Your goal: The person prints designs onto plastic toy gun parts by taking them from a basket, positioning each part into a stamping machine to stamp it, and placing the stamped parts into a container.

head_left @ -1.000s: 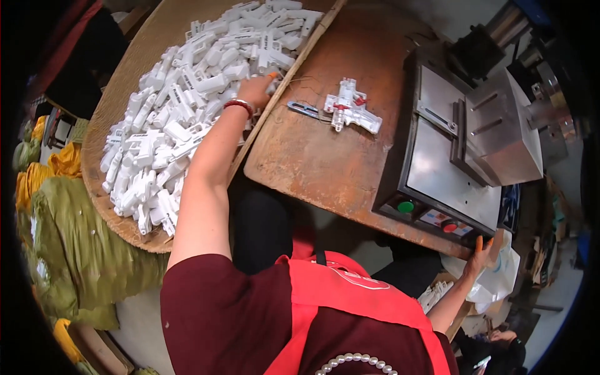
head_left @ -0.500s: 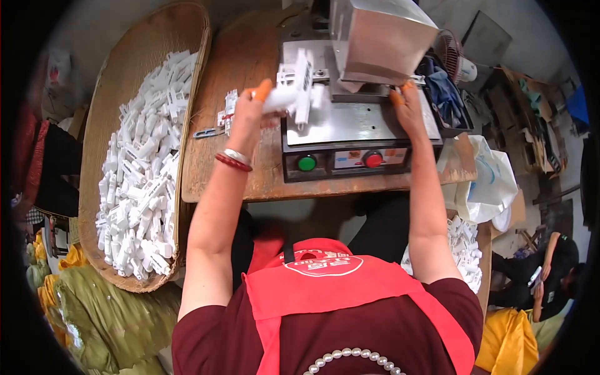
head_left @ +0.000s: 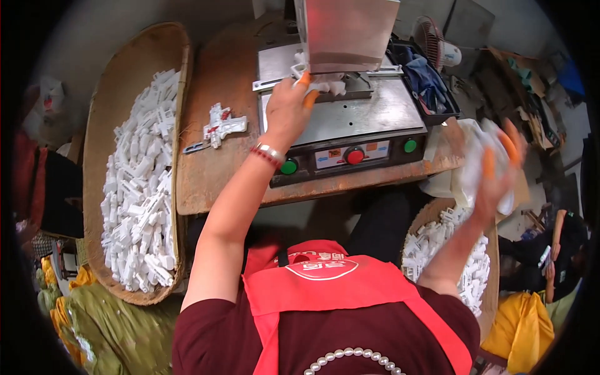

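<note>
My left hand (head_left: 289,107), with orange covers on its fingertips, is closed on a white plastic pistol-shaped part (head_left: 334,86) at the front of the bench machine (head_left: 381,119). The part lies just below the machine's metal box-shaped head (head_left: 350,37), and my fingers hide some of it. Off the table's right side, my right hand (head_left: 497,178) is smeared by motion, its orange finger covers apart. A whitish blur lies between its fingers; I cannot tell whether that is a held part or the white bag behind.
A woven tray (head_left: 103,206) heaped with white parts stands at the left, and a basket (head_left: 490,290) of similar parts at the lower right. One white part (head_left: 223,125) lies on the wooden table (head_left: 212,181). Beyond the machine are a black bin (head_left: 440,117) and a fan (head_left: 431,44).
My left hand has carried the white part rightward to beneath the machine head. My right hand has left the machine and swung out to the right. The view has shifted slightly.
</note>
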`<state>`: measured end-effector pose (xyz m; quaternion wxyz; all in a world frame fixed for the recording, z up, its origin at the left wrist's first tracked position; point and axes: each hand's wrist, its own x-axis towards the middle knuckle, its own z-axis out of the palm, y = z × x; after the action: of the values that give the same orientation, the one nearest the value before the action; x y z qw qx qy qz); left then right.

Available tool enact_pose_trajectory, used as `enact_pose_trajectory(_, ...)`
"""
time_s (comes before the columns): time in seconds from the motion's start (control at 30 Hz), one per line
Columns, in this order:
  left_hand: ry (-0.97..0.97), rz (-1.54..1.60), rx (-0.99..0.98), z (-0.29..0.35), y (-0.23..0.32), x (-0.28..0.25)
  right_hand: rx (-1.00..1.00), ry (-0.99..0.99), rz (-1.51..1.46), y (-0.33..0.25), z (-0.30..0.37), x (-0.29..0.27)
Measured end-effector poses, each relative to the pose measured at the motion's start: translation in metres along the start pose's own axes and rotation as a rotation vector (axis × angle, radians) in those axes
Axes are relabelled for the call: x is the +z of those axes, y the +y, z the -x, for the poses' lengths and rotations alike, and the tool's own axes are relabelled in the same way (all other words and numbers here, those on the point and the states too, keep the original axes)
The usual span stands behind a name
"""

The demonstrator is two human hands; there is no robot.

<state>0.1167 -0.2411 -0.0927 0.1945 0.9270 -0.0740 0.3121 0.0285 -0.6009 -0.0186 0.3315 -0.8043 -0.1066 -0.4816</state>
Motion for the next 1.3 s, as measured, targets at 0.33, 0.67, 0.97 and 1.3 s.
enact_pose_trajectory(0.33, -0.057, -0.065, 0.157, -0.008, 0.003, 0.001, 0.409, -0.438, -0.278, 0.097, 0.079, 0.06)
enact_pose_trajectory(0.67, -0.159, 0.333, 0.211, 0.077, -0.097, -0.075, 0.554, -0.57, -0.448, 0.142, 0.108, 0.118)
enact_pose_trajectory(0.97, -0.101, -0.627, -0.091, 0.065, -0.411, -0.082, 0.282, -0.293, -0.065, 0.144, 0.126, 0.126)
enact_pose_trajectory(1.3, -0.225, -0.709, 0.087, 0.144, -0.424, -0.093, 0.369, -0.31, -0.088, 0.155, 0.127, 0.123)
